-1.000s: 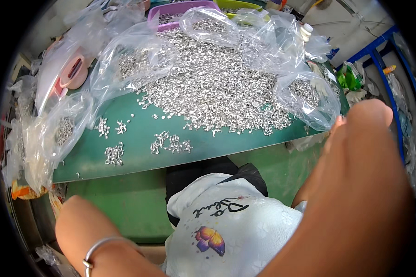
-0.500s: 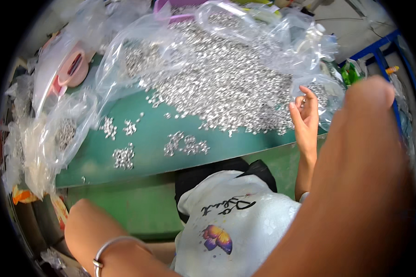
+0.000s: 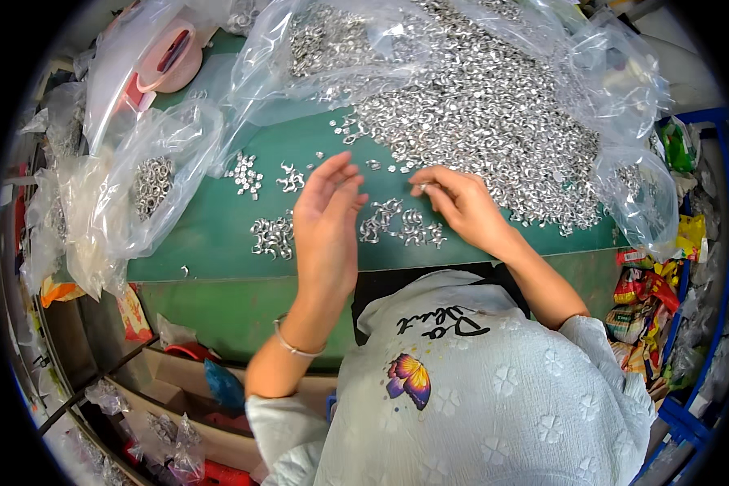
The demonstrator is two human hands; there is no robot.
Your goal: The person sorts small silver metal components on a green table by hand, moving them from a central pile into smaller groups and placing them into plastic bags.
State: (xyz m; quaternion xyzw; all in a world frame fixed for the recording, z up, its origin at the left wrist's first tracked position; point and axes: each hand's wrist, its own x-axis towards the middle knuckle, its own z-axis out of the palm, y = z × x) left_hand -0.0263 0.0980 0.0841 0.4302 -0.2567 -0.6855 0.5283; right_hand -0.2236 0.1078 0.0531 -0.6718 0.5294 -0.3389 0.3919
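A large heap of small, shiny silver metal pieces [image 3: 502, 138], many curved like hooks, covers the far and right part of the green table [image 3: 211, 247]. My right hand [image 3: 466, 206] is at the heap's near edge. Its thumb and forefinger pinch what looks like one small metal piece. To its left, my left hand [image 3: 328, 215] is raised over the table, fingers loosely curled and thumb apart, with nothing visible in it. Small groups of pieces lie around the hands: one group [image 3: 272, 236] left of my left hand, another group [image 3: 417, 228] below my right fingers.
Clear plastic bags [image 3: 166, 190] with metal pieces lie at the left; a bag [image 3: 636, 194] lies at the right. A pink basket [image 3: 170, 61] stands far left. Under the table are cardboard compartments [image 3: 174, 381]. Coloured packets [image 3: 648, 300] hang beside a blue frame [image 3: 717, 308].
My left arm, bent with a blurred part close to the camera, has come down over the table. My right hand has moved left from the heap's right end and pinched its fingers. The view has shifted.
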